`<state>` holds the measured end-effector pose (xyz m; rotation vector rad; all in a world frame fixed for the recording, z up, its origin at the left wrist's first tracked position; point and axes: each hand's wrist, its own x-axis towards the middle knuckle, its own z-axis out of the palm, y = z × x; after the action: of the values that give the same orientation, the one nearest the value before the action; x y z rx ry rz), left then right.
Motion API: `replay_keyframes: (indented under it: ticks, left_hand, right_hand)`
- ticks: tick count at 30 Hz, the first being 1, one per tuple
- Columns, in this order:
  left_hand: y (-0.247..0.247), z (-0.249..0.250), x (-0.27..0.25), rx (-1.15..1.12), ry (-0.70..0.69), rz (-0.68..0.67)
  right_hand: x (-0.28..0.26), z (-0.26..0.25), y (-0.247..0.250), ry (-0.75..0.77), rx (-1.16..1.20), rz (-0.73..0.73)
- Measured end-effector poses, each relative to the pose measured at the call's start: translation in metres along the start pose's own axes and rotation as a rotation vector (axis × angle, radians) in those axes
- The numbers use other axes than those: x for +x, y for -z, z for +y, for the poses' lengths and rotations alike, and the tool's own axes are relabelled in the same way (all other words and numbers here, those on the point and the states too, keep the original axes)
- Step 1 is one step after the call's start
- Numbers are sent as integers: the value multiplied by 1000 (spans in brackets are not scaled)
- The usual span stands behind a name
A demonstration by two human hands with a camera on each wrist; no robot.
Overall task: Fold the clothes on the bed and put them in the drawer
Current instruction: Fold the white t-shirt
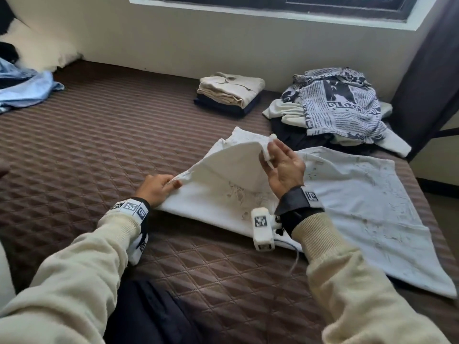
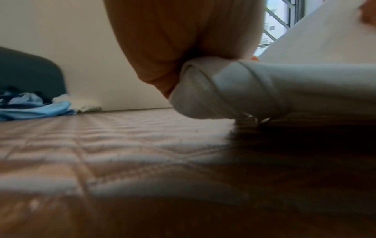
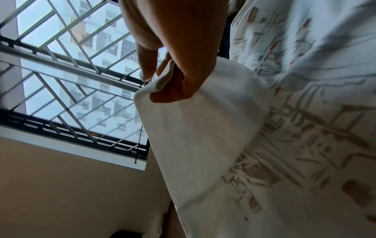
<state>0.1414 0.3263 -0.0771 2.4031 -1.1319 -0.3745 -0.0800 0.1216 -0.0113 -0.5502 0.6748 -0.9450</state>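
A white T-shirt (image 1: 347, 194) of soft knit, faintly printed with thin brownish line drawings, lies spread across the right half of the head view on the bed (image 1: 99, 145), whose brown cover is quilted in a raised diamond pattern. One edge of the shirt is lifted into a smooth, tent-like fold at the centre of the frame, showing its plain white inner side.

The left hand (image 1: 159, 187), low at centre left, pinches a bunched corner of the shirt against the quilt; in the left wrist view the fingers (image 2: 173, 48) are curled down over a rolled, hemmed edge of the fabric (image 2: 223, 96). The right hand (image 1: 283, 165), raised just right of centre, has its grip clamped on the lifted edge: in the right wrist view the thumb and fingers (image 3: 183, 64) pinch the cloth (image 3: 203, 136) between them, with the printed side hanging to the right.

In the upper middle of the head view sits a neat folded stack (image 1: 231, 93), beige cloth over dark navy. To its right is a loose heap topped by a newspaper-print garment (image 1: 342, 103). At the far left edge lies crumpled light-blue cloth (image 1: 27, 88). A barred window (image 3: 71, 72) fills the upper left of the right wrist view.
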Motion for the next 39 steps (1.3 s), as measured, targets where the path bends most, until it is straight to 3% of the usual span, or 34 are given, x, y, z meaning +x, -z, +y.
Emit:
replay_keyframes:
  ticks: [6, 11, 15, 19, 23, 27, 31, 34, 37, 39]
  left_hand:
    - [-5, -23, -16, 20, 41, -186]
    - [0, -30, -25, -71, 122, -221]
    - [2, -19, -33, -40, 208, -169]
    - [8, -7, -34, 182, 249, -155]
    - [11, -5, -38, 121, 202, -44]
    - [14, -8, -39, -137, 288, -57]
    - [12, -7, -39, -286, 324, -160]
    - [15, 0, -39, -540, 424, -181]
    - [15, 4, -41, -714, 551, -139]
    - [13, 6, -40, -803, 658, -89]
  right_hand:
    - [-49, 3, 75, -189, -313, -100]
    - [-72, 5, 125, -99, -561, -122]
    - [-76, 8, 140, -67, -764, -139]
    - [-76, 12, 143, 17, -846, -150]
    - [-73, 2, 148, 148, -800, -113]
    - [-66, 8, 158, 68, -958, -76]
    - [-64, 6, 154, 92, -1348, -81]
    - [-53, -10, 134, 180, -1673, -34]
    - [-24, -23, 102, 338, -1587, -29]
    - [3, -22, 82, 393, -1607, -180]
